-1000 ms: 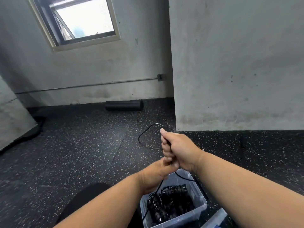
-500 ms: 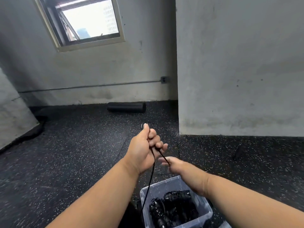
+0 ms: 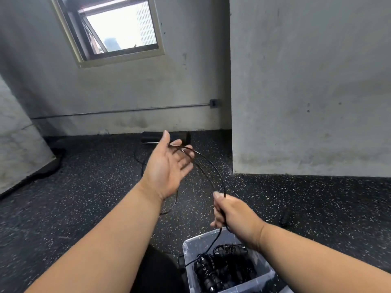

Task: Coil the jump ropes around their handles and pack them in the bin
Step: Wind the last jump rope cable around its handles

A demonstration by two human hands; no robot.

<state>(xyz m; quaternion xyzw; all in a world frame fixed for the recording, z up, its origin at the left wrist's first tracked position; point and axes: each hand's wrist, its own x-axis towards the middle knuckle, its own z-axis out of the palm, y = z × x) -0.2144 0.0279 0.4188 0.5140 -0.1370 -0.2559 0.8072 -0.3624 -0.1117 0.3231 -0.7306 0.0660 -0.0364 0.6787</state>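
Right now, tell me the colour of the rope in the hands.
Black rope, clearest in the head view.

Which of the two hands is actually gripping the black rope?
The right hand, lower and above the clear plastic bin, has its fingers curled round the thin black jump rope. The left hand is spread open, with the rope only looping past its fingertips.

No legible text, label, brand, number or sign anywhere in view.

Grey concrete walls (image 3: 306, 81), bright window (image 3: 118, 28), speckled black floor (image 3: 84, 187).
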